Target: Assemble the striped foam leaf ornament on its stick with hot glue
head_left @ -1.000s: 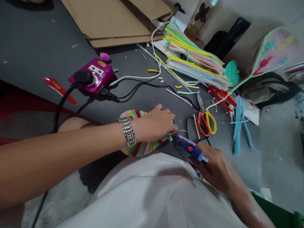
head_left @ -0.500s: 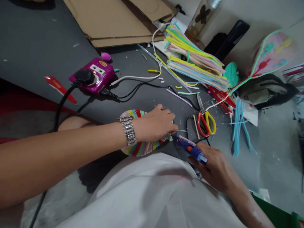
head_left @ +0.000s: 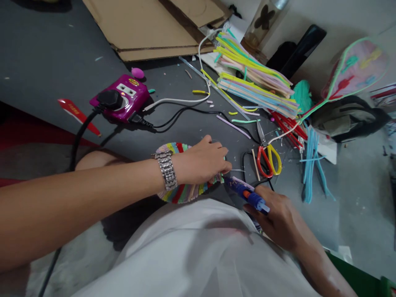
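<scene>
My left hand [head_left: 206, 161], with a metal watch [head_left: 167, 170] on its wrist, presses down on a striped piece made of coloured pipe cleaners [head_left: 185, 193] at the table's near edge. Its fingers are curled at the right end of that piece, and the hand covers much of it. In my right hand [head_left: 278, 210] is a blue glue gun [head_left: 247, 194]. The gun's tip meets or nearly meets the right edge of the piece, close to my left fingertips. Scissors [head_left: 266, 156] with one red and one yellow handle lie just beyond the gun.
A purple power strip [head_left: 125, 101] with black cables stands at the left, near a red-and-white strip [head_left: 78, 115]. Bundles of pipe cleaners [head_left: 256, 78] lie at the back right, with blue ones [head_left: 309, 165] nearer. Cardboard [head_left: 154, 29] fills the back left.
Almost nothing differs. Both hands, the glue gun and the striped piece keep their places, with only a very slight shift of the view.
</scene>
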A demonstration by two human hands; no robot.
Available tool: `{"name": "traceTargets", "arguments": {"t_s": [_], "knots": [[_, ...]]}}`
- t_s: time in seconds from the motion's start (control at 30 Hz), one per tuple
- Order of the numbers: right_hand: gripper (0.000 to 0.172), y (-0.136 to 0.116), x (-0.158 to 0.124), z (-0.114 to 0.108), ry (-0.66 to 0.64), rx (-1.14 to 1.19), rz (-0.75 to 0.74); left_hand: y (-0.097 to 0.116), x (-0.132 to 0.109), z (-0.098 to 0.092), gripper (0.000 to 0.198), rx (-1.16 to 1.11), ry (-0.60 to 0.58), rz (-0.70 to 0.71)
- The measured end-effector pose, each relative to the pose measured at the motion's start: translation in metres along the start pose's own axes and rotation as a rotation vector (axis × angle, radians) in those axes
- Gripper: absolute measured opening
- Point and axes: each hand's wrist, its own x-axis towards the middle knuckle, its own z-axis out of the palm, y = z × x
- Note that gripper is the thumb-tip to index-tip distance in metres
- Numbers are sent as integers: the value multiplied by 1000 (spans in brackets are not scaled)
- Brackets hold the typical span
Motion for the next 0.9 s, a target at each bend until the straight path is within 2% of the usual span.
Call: {"name": "traceTargets", "arguments": {"t_s": [0.13, 0.47, 0.7, 0.9], "knots": [[6, -1, 1, 0, -18, -32, 9, -1, 0, 2, 11, -4, 32, 12], [7, -4, 3, 0, -24, -70, 26, -1, -1, 1, 9, -13, -2, -2], [11, -2, -1, -3, 19, 19, 40, 0, 0, 0, 12, -21, -18, -19], [19, -5, -4, -4, 16, 114, 44, -2, -3, 5, 10, -16, 76, 24]]}}
